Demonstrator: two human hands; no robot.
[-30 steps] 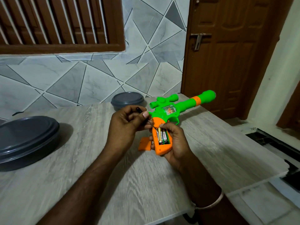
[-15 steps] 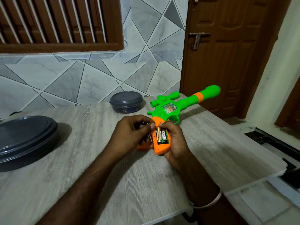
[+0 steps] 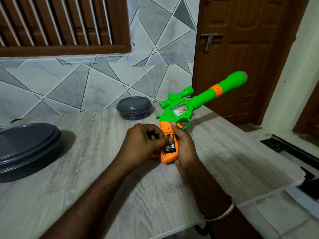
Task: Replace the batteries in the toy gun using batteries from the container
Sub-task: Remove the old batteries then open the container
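While right hand grips toy gun at its handle, left hand pinches batteries with curled fingers (compartment open).

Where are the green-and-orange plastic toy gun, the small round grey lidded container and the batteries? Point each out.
Green-and-orange plastic toy gun (image 3: 202, 98): head view, green barrel.
Small round grey lidded container (image 3: 133, 105): head view, lid top.
Black-labelled cylindrical batteries (image 3: 170, 147): head view, labelled lower halves.
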